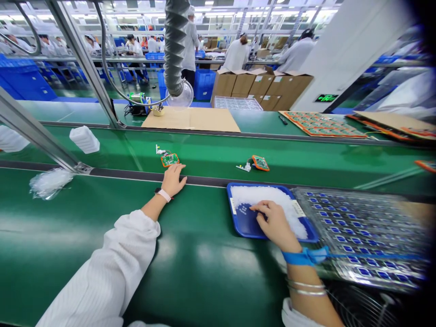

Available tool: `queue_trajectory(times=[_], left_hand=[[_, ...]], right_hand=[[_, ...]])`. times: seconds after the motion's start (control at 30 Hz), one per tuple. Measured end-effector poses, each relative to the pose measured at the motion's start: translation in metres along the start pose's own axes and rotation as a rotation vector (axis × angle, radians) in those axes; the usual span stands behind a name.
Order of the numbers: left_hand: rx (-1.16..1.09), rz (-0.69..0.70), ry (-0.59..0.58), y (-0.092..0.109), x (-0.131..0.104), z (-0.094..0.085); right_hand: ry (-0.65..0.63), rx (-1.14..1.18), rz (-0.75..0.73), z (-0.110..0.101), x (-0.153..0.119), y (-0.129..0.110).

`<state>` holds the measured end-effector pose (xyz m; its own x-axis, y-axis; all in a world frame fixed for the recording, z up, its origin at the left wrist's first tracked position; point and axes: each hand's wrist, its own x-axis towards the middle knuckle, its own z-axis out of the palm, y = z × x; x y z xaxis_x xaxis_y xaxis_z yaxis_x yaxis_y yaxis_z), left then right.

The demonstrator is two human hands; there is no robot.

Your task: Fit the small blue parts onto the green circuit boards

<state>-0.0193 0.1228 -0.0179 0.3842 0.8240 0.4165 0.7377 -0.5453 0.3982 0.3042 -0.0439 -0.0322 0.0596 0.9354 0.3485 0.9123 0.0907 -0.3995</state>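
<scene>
My left hand [174,179] reaches over the edge of the green conveyor belt, fingers stretched out and thumb apart. Its fingertips are at the near edge of a small green circuit board [170,159] with an orange border and a white wired part attached; whether they touch it I cannot tell. My right hand [274,222] is over a shallow blue tray [248,227] of tiny white pieces [272,194]. Its index finger points down at a few loose pieces on the tray floor, with the thumb apart from it. A second circuit board [260,163] with a white part lies farther right on the belt.
A clear plastic tray [354,227] with rows of blue-marked parts stands right of the blue tray. Left are a clear plastic bag [51,182] and a white foam stack [84,139]. Board panels [323,124] and cardboard [194,119] lie behind the belt. A grey duct [175,50] hangs overhead.
</scene>
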Motion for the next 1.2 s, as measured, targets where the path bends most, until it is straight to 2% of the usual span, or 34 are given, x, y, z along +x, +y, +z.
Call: queue_trajectory(times=[0.2, 0.47, 0.7, 0.87, 1.1, 1.2], left_hand=[[-0.056, 0.059, -0.070, 0.016, -0.033, -0.013], [-0.092, 0.045, -0.111, 0.010, -0.059, -0.025], [-0.099, 0.035, -0.131, 0.012, -0.062, -0.026], [-0.106, 0.031, -0.135, 0.012, -0.061, -0.025], [-0.105, 0.032, -0.145, 0.011, -0.062, -0.024], [-0.106, 0.035, -0.145, 0.010, -0.062, -0.024]], right_hand=[[0.035, 0.005, 0.008, -0.002, 0.001, 0.000], [-0.041, 0.003, -0.045, -0.003, 0.000, -0.009], [-0.020, -0.023, -0.040, -0.006, 0.000, -0.004], [-0.060, 0.010, -0.065, -0.004, -0.001, -0.008], [0.051, -0.024, -0.034, -0.002, 0.000, 0.001], [0.035, -0.039, -0.031, -0.001, -0.001, 0.004]])
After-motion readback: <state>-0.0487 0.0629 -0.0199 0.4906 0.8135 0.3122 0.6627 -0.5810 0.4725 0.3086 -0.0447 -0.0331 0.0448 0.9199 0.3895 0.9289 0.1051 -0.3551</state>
